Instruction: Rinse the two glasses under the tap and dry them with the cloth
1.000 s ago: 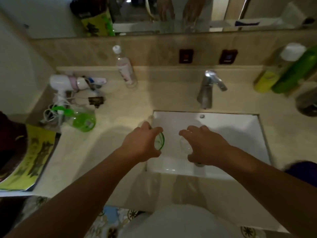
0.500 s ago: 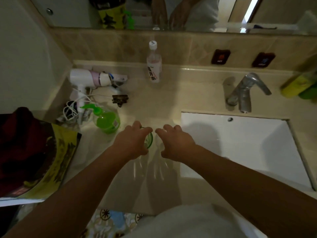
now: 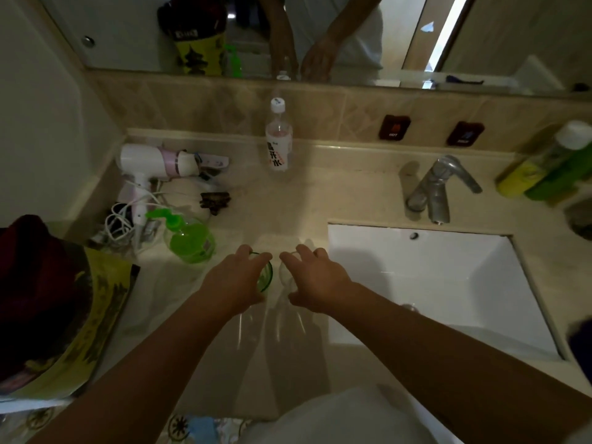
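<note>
Green-tinted glass [image 3: 267, 275] sits under the left hand [image 3: 235, 282], whose fingers curl over its rim from above; the right hand [image 3: 312, 278] clasps the clear glass [image 3: 285, 274] the same way. Both glasses stand side by side on the beige surface [image 3: 288, 200], just left of the white sink [image 3: 432, 283], probably so they are parked clear of the basin. No water runs from the tap [image 3: 437, 190]. No cloth is identifiable.

Green glass [image 3: 266, 277]: upright on the counter, rim enclosed by the left hand's fingers [image 3: 253, 259].
Clear glass [image 3: 286, 277]: upright just beside it, under the right hand's fingertips [image 3: 290, 259].
</note>
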